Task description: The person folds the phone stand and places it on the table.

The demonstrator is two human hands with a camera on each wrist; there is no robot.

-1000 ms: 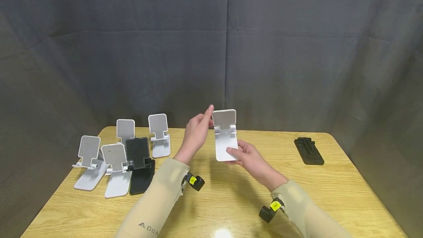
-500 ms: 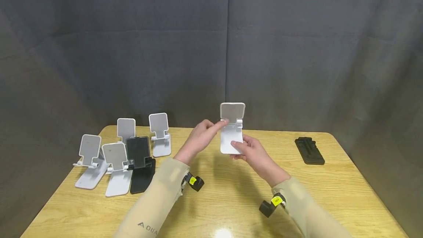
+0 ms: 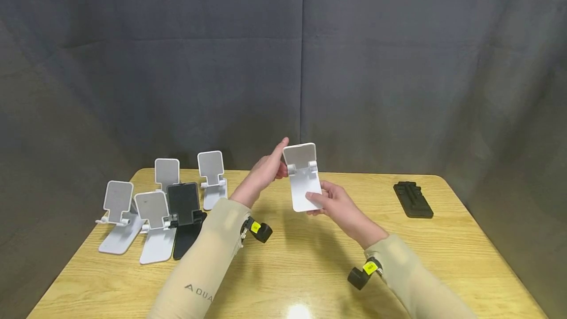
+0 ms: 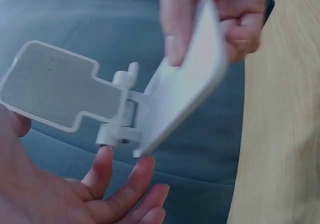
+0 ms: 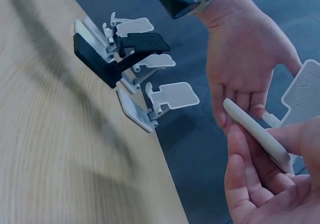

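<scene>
In the head view, the left sleeve [image 3: 212, 250] covers part of the upright black stand [image 3: 183, 203] at the left of the frame, and that stand hides the lower part of the rear white stand [image 3: 167, 171]. The left hand [image 3: 265, 170] is relaxed, thumb raised and fingers loosely extended beside the hinge; whether the fingertips touch it I cannot tell. The right hand [image 3: 336, 207] pinches the base of the held white stand [image 3: 305, 188], just below and right of the frame's center, above the tabletop [image 3: 288, 270]. 0.5 s ago the left thumb lay across the hinge; now it points up at the upper plate's left edge, and the held white stand sits slightly lower and further left. The folded black stand [image 3: 413, 200] lies at the right.
</scene>
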